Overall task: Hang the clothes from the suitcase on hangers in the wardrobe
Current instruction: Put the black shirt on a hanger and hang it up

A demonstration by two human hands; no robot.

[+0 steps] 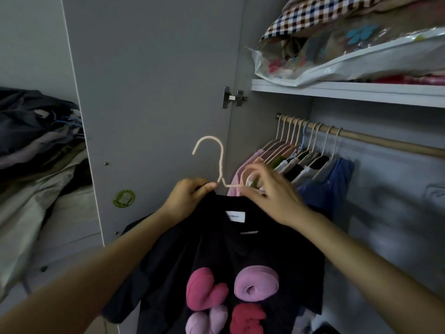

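A black T-shirt with pink and purple puffy shapes hangs in front of me on a pale pink hanger, whose hook points up. My left hand grips the shirt's collar and the hanger's left shoulder. My right hand pinches the hanger's right arm at the collar. To the right runs the wardrobe rail, with several hung garments crowded at its left end.
The open grey wardrobe door stands just behind the hanger. A shelf above the rail holds bagged bedding. A heap of dark and beige clothes lies at the left. The rail's right part is bare.
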